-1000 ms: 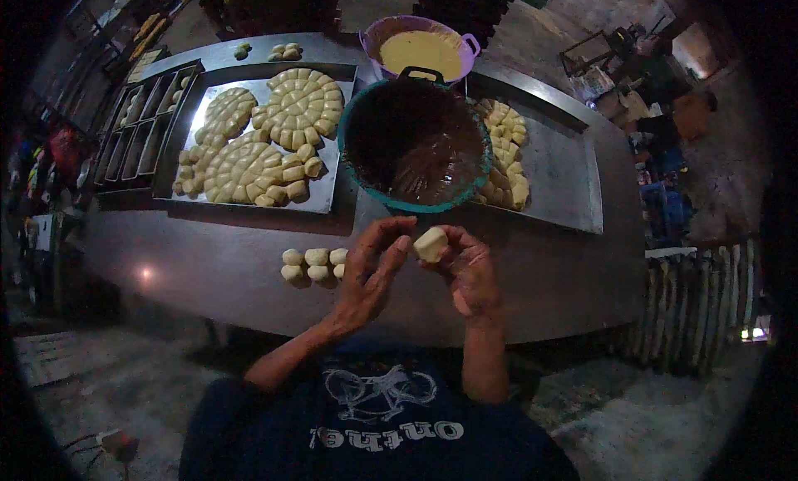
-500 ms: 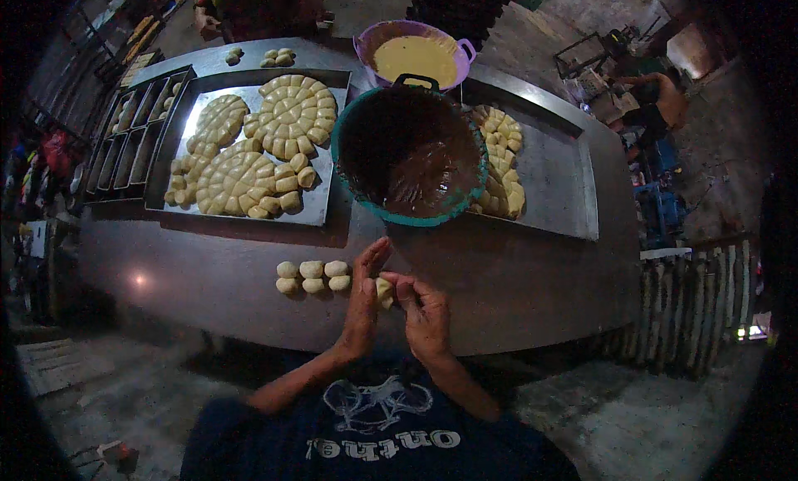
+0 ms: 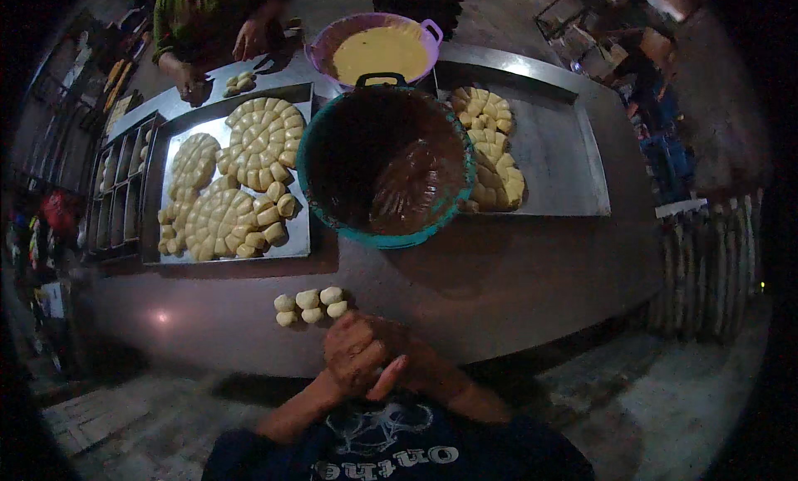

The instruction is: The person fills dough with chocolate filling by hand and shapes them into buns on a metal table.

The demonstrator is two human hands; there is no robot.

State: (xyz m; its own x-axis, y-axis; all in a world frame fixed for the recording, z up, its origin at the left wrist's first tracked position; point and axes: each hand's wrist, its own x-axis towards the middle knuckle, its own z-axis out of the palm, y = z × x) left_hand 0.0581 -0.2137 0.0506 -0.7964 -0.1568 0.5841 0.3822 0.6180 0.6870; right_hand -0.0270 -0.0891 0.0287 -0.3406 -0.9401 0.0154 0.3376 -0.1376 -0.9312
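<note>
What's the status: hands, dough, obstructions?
Left hand and right hand together, any contents hidden. Dough balls in two rows, just left. Teal tub beyond, apart from hands.

Green-sleeved co-worker at upper left, grey upright slats at right.

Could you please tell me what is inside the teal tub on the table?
The teal tub holds a glossy dark brown mixture, with ridged marks toward its right. The left of the inside is too dark to make out. Whatever lies beneath the mixture is covered.
</note>
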